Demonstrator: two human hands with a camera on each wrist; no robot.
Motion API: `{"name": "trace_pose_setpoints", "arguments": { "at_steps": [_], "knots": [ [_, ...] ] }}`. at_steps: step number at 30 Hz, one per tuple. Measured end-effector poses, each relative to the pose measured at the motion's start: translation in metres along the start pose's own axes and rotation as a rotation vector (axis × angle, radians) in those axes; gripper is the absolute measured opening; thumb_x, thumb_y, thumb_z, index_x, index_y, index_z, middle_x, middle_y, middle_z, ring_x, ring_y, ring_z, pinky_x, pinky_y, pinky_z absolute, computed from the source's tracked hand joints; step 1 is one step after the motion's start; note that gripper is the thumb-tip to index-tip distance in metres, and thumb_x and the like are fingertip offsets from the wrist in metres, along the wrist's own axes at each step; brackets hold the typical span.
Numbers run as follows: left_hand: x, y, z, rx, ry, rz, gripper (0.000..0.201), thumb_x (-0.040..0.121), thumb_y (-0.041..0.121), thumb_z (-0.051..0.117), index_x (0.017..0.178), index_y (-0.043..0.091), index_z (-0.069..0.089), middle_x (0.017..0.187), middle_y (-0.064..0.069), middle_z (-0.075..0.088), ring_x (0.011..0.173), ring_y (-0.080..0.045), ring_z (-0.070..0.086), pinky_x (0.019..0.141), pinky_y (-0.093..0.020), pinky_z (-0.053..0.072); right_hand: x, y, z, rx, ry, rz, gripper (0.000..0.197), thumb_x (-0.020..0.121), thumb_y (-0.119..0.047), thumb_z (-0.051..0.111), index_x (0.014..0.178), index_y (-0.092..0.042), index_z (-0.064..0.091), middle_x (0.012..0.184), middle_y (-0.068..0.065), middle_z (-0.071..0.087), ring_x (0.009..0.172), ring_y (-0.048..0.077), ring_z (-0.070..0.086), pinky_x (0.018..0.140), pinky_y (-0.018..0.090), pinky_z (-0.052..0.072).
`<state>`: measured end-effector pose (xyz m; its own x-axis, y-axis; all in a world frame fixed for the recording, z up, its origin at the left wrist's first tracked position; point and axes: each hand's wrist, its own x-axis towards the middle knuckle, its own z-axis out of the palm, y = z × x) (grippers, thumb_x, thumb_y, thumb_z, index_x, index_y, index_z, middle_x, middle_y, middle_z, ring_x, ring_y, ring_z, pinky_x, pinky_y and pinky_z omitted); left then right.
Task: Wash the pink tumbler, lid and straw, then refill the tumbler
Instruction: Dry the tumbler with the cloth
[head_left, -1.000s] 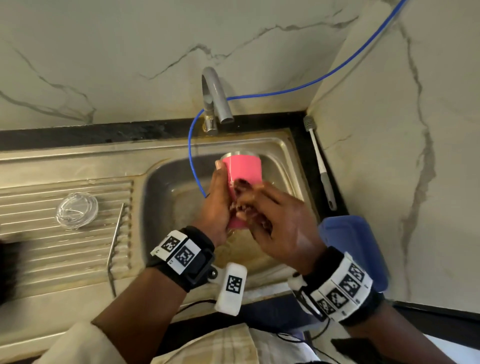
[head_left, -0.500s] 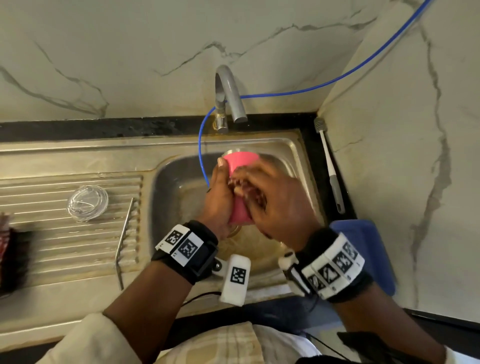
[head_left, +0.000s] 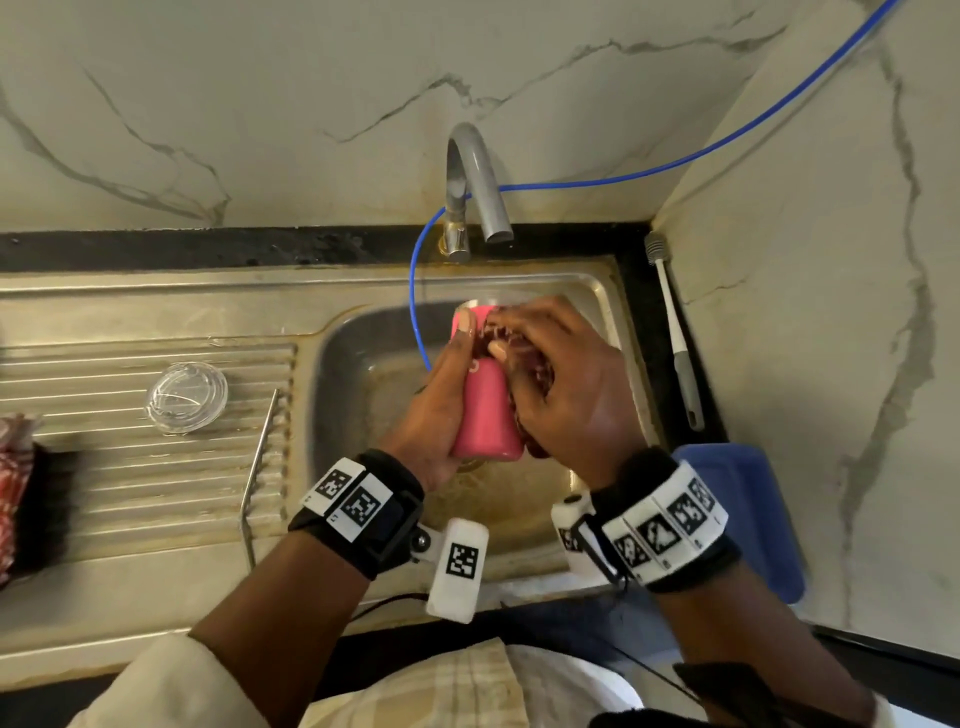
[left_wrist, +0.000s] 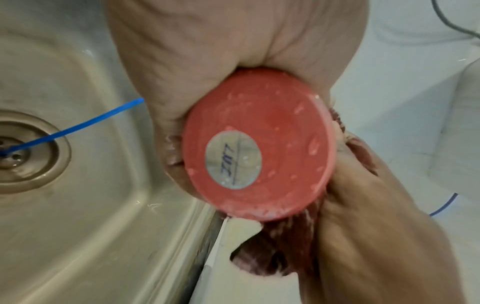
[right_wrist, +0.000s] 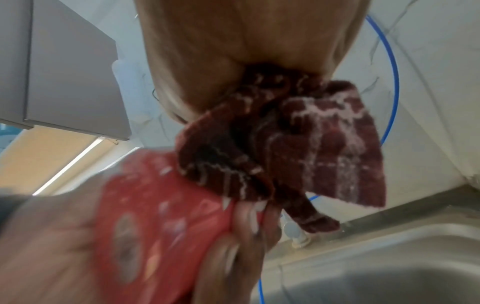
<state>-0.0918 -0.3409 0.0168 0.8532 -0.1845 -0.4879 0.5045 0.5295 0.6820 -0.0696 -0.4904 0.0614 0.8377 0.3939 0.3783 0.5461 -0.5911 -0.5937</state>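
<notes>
Over the steel sink basin (head_left: 358, 395) my left hand (head_left: 441, 395) grips the pink tumbler (head_left: 485, 415), mouth tilted away toward the tap. Its soapy base (left_wrist: 259, 148) with a round silver sticker faces the left wrist camera. My right hand (head_left: 566, 379) holds a dark red soapy cloth (right_wrist: 298, 144) bunched against the tumbler's right side, near the rim. The cloth (left_wrist: 272, 257) hangs below the tumbler. A clear lid (head_left: 187, 397) lies on the ribbed drainboard at the left, and a metal straw (head_left: 260, 457) lies beside it near the basin's edge.
A grey tap (head_left: 478, 182) stands behind the basin; a thin blue tube (head_left: 415, 312) runs from the wall into the drain (left_wrist: 15, 152). A long bottle brush (head_left: 675, 332) lies on the black counter at the right, a blue container (head_left: 743, 514) near it. A red-patterned cloth (head_left: 13, 467) sits far left.
My right hand with the cloth has slid up the tumbler from its lower part toward the rim. The left hand keeps its grip; the tumbler has tipped more toward the tap.
</notes>
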Motion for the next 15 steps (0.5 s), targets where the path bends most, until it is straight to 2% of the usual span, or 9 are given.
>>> {"name": "trace_pose_setpoints", "arguments": {
  "at_steps": [2,3,5,6,8,10,11,13,15],
  "knots": [
    [-0.001,-0.001,0.002,-0.017,-0.007,0.008,0.093,0.079,0.08,0.068,0.149,0.019,0.055,0.138,-0.021,0.067,0.118,-0.041,0.068,0.095,-0.055,0.059,0.016,0.006,0.0,-0.021,0.002,0.009,0.026,0.103,-0.024,0.064,0.126,-0.014,0.071,0.124,0.0,0.067,0.105,0.014,0.068,0.089,0.031,0.059],
    [0.0,0.0,0.001,-0.024,-0.004,0.013,0.094,0.078,0.079,0.071,0.15,0.02,0.053,0.139,-0.022,0.066,0.121,-0.044,0.066,0.099,-0.06,0.057,0.021,0.007,0.002,-0.029,0.005,0.017,0.025,0.104,-0.025,0.063,0.126,-0.014,0.071,0.124,0.0,0.067,0.105,0.013,0.067,0.09,0.025,0.057],
    [0.002,0.002,-0.003,-0.044,0.008,0.031,0.089,0.083,0.073,0.073,0.152,0.022,0.051,0.14,-0.021,0.066,0.126,-0.046,0.063,0.103,-0.066,0.053,0.025,0.008,0.005,-0.03,0.028,0.04,0.026,0.105,-0.026,0.063,0.126,-0.013,0.071,0.124,0.001,0.068,0.106,0.009,0.064,0.09,0.012,0.05],
    [0.003,0.003,-0.005,-0.04,0.012,0.051,0.082,0.087,0.069,0.071,0.152,0.023,0.051,0.139,-0.02,0.066,0.126,-0.044,0.064,0.102,-0.064,0.054,0.025,0.008,0.006,-0.023,0.046,0.045,0.027,0.105,-0.026,0.063,0.125,-0.012,0.072,0.124,0.001,0.068,0.106,0.007,0.063,0.09,0.01,0.048],
    [0.003,0.005,-0.008,-0.007,0.004,0.089,0.074,0.093,0.065,0.066,0.153,0.026,0.048,0.14,-0.019,0.066,0.125,-0.041,0.066,0.096,-0.056,0.058,0.02,0.006,0.006,-0.002,0.072,0.03,0.026,0.104,-0.024,0.063,0.126,-0.011,0.072,0.123,0.002,0.067,0.105,0.007,0.063,0.09,0.014,0.051],
    [0.003,0.006,-0.008,-0.008,0.01,0.087,0.076,0.095,0.066,0.062,0.154,0.022,0.047,0.139,-0.02,0.066,0.121,-0.038,0.069,0.09,-0.05,0.06,0.009,0.004,0.003,0.037,0.039,0.015,0.027,0.104,-0.021,0.066,0.128,-0.012,0.071,0.125,0.001,0.065,0.106,0.008,0.065,0.09,0.024,0.056],
    [0.003,0.008,-0.008,-0.024,0.015,0.069,0.08,0.094,0.068,0.06,0.155,0.018,0.047,0.134,-0.019,0.069,0.115,-0.036,0.072,0.085,-0.047,0.062,0.001,0.001,0.003,0.068,0.004,0.012,0.026,0.104,-0.02,0.067,0.128,-0.012,0.071,0.126,0.0,0.064,0.106,0.008,0.066,0.089,0.028,0.058],
    [0.006,0.013,-0.012,-0.04,0.032,0.037,0.094,0.087,0.072,0.062,0.157,0.011,0.044,0.116,-0.017,0.073,0.094,-0.03,0.077,0.071,-0.041,0.063,-0.021,-0.006,0.007,0.155,-0.065,0.002,0.026,0.103,-0.018,0.068,0.129,-0.013,0.071,0.128,-0.001,0.063,0.103,0.007,0.069,0.085,0.031,0.061],
    [0.01,0.016,-0.018,-0.065,0.057,0.026,0.108,0.076,0.076,0.075,0.159,0.016,0.04,0.108,-0.016,0.072,0.079,-0.027,0.075,0.063,-0.038,0.061,-0.044,-0.012,0.012,0.208,-0.114,-0.011,0.027,0.103,-0.017,0.069,0.13,-0.013,0.073,0.127,-0.001,0.063,0.102,0.009,0.07,0.083,0.032,0.062]
  ]
}}
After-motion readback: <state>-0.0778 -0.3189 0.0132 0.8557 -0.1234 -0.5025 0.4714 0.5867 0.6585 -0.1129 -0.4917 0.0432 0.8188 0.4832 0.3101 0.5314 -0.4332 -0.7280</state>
